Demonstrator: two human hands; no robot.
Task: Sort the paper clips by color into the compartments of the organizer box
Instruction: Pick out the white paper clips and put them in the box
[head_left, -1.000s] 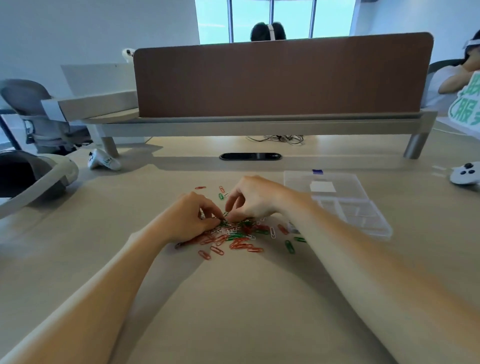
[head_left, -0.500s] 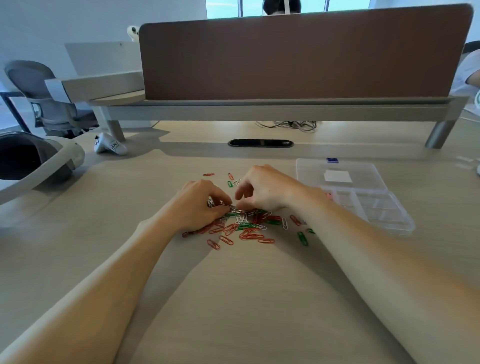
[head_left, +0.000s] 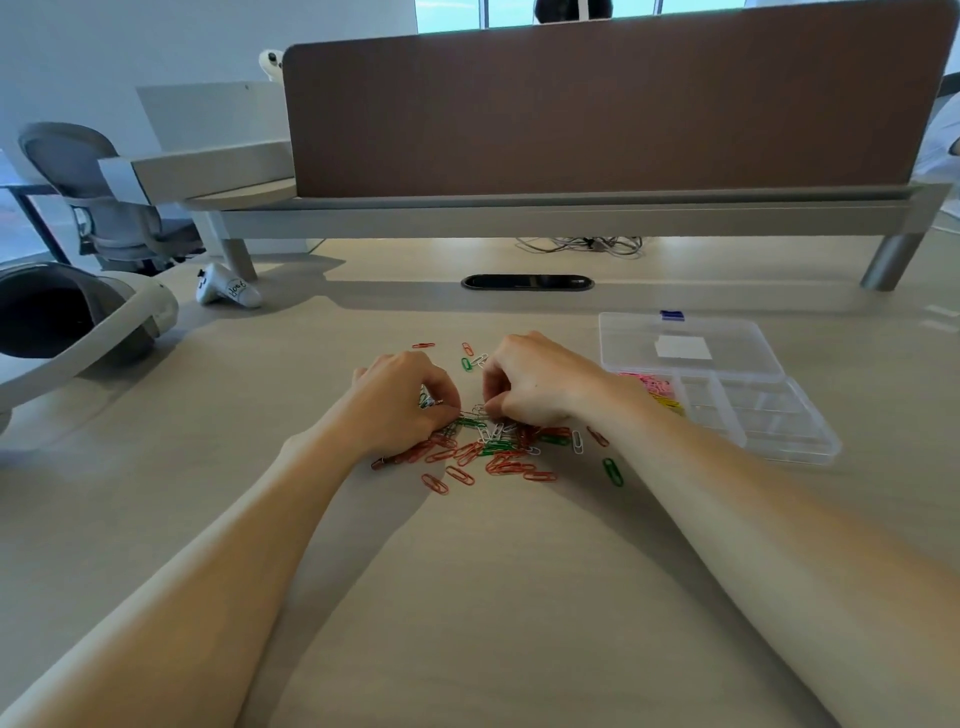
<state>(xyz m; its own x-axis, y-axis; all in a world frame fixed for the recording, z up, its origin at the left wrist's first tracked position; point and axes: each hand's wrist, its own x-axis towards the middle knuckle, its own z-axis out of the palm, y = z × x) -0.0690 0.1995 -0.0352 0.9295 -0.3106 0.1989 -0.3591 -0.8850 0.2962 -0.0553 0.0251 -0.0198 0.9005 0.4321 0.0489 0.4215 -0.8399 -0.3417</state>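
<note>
A loose pile of red, green and white paper clips (head_left: 493, 452) lies on the desk in front of me. My left hand (head_left: 400, 400) rests on its left side, fingers curled around a small bunch of clips. My right hand (head_left: 535, 382) pinches at clips on top of the pile, thumb and forefinger together. The clear organizer box (head_left: 769, 415) lies open to the right, its lid folded back. Pink and yellow clips (head_left: 657, 389) fill its near-left compartments, partly hidden by my right wrist.
A brown divider panel (head_left: 597, 104) on a raised shelf blocks the far side. A headset (head_left: 78, 322) and a white controller (head_left: 228, 288) sit at the left. A cable slot (head_left: 527, 282) lies behind the pile. A few stray clips (head_left: 470, 356) lie beyond my hands.
The camera has tilted down and nearer. Both hands stay on the pile, their fingers working closer together at its top.
</note>
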